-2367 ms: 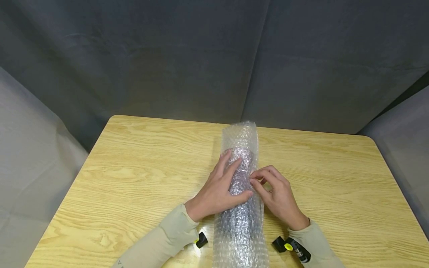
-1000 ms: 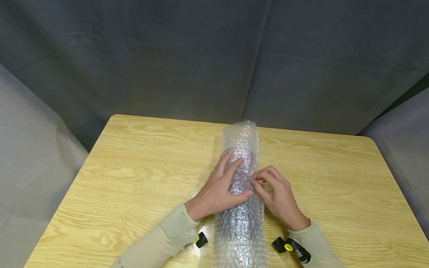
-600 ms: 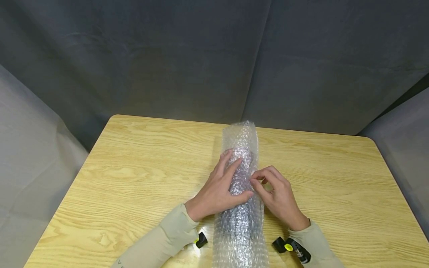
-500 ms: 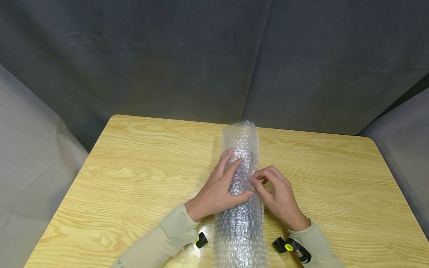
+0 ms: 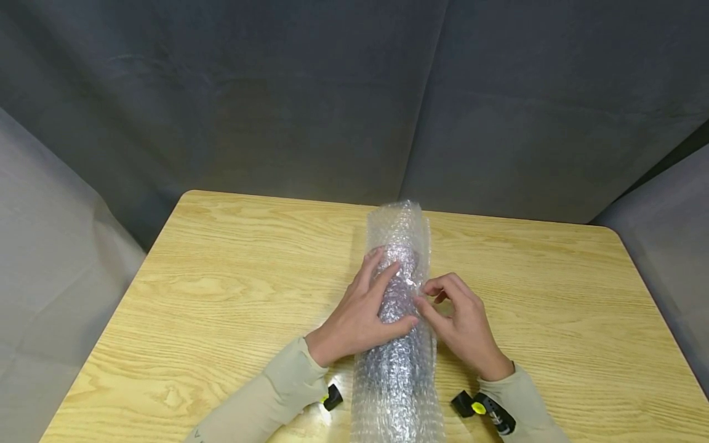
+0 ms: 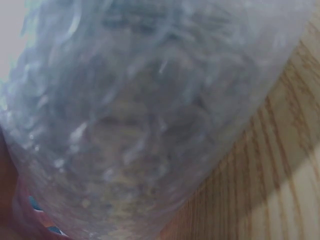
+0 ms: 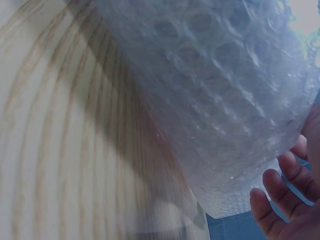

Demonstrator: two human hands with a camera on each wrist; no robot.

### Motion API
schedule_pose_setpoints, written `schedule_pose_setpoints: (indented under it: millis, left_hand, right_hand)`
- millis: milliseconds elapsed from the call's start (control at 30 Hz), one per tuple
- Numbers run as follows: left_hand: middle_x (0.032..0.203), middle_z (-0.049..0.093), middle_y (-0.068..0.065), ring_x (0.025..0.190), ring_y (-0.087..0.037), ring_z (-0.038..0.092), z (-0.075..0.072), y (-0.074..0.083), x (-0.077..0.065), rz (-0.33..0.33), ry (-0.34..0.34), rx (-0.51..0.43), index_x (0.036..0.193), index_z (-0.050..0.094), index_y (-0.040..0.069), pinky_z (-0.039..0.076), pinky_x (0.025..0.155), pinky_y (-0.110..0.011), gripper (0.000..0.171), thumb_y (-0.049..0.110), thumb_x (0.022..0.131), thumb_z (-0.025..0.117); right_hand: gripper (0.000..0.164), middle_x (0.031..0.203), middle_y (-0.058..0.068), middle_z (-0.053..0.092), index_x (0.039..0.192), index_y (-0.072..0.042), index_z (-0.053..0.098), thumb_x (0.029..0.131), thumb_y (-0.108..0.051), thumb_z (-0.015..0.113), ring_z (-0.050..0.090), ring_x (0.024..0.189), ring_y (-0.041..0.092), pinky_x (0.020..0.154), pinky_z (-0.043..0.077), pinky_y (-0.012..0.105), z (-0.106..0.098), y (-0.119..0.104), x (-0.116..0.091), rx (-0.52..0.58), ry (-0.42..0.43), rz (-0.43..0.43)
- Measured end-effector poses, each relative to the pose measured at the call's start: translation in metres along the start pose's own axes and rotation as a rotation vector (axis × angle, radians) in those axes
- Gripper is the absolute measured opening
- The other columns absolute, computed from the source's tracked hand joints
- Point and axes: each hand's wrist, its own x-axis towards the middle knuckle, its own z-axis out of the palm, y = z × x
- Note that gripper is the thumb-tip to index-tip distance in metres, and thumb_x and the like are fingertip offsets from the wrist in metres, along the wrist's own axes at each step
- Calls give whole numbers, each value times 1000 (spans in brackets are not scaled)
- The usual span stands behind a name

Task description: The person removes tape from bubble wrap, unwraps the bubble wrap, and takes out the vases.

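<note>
A long roll of bubble wrap (image 5: pixel 396 375) lies lengthwise on the wooden table, bundled round a darker, roughly cylindrical thing that shows only dimly through the layers. Across its top rests my left hand (image 5: pixel 360 314), fingers and thumb spread over the wrap. At the roll's right side is my right hand (image 5: pixel 460 320), its thumb tip touching the wrap and its index finger a little apart from the thumb. The right wrist view shows several loosely bent fingers (image 7: pixel 285 192) beside the bubble wrap. Up close, the wrapped bundle (image 6: pixel 140 110) fills most of the left wrist view.
The wood-grain table (image 5: pixel 232 277) reaches back to a dark grey curtain (image 5: pixel 277 104). Lighter grey cloth (image 5: pixel 50 277) hangs on the left and right. Each wrist wears a small black camera, such as the right one (image 5: pixel 484 409) close over the table.
My right thumb and index finger, earlier pinched together at the wrap's edge, have parted, and the index finger has shifted right. The wrap's upper right edge has spread slightly outward. My left hand stays still.
</note>
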Motion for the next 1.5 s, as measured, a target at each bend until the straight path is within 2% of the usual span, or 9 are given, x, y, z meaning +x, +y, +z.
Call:
schedule_pose_setpoints:
  millis: [233,467,600,767,1167,1500]
  left_hand:
    - [177,-9,3,165,-27,0,0,0,0,-8,0,-2,167,19,27,29,123,-68,99,69,88,62]
    - [177,-8,3,165,-27,0,-1,0,-1,-3,3,1,167,19,27,29,123,-68,99,68,88,62]
    - [177,-9,3,165,-27,-1,-1,0,-1,0,4,-4,167,19,27,28,123,-68,98,68,89,61]
    - [177,-9,3,165,-27,-1,-1,-1,-2,6,8,-4,167,19,26,28,123,-68,98,68,89,62]
    - [177,-9,3,165,-27,-2,-1,0,-2,0,0,-13,167,19,27,27,124,-68,99,68,89,62]
    - [177,-9,4,165,-27,-1,1,-1,0,-1,-2,1,167,17,29,27,125,-67,99,69,88,61]
  right_hand:
    - [23,96,-5,64,97,-14,65,85,-7,83,63,85,16,72,57,27,-1,0,1,-14,8,0]
    - [19,96,-5,65,96,-13,66,87,-5,81,62,87,11,78,54,19,-2,0,2,-10,19,2]
    - [17,95,-4,66,96,-12,67,88,-3,79,62,87,12,80,52,15,-3,0,2,7,34,-8]
    - [16,95,-5,66,96,-13,68,89,-2,78,62,86,13,80,52,14,-5,0,3,19,42,-2]
    - [12,95,-6,65,97,-14,70,92,-5,76,58,88,0,80,52,12,-9,5,3,43,56,32]
    - [15,94,-6,65,98,-16,71,92,-3,76,57,87,0,80,52,15,-14,6,2,92,78,74]
